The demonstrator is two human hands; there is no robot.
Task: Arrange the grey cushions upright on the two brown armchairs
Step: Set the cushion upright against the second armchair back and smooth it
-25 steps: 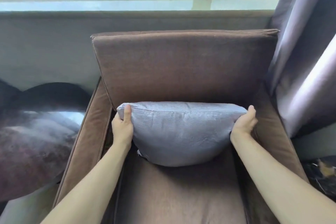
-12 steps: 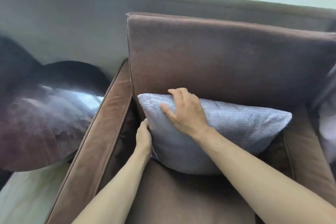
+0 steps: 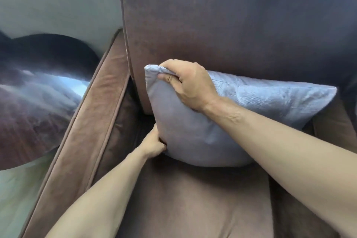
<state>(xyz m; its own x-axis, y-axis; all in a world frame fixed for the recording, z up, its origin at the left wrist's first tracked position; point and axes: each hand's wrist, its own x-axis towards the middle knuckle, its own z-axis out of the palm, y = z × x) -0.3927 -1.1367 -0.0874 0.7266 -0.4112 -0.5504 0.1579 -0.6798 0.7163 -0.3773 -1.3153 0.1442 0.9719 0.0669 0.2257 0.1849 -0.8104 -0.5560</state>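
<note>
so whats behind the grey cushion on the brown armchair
The soft grey fabric cushion leans on the brown upholstered armchair's back pad, its bottom on the brown seat. The right hand pinches its top left corner, the left hand its lower left edge. The gap behind is hidden.

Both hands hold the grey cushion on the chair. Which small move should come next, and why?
Probably lift the upper left corner and push it back. The grey cushion leans against the backrest, right hand pinching that corner, left hand at its lower edge.

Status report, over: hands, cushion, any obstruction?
Right hand gripping grey cushion top corner; left hand gripping its lower edge. Cushion upright against armchair backrest. Nothing obstructing.
</note>
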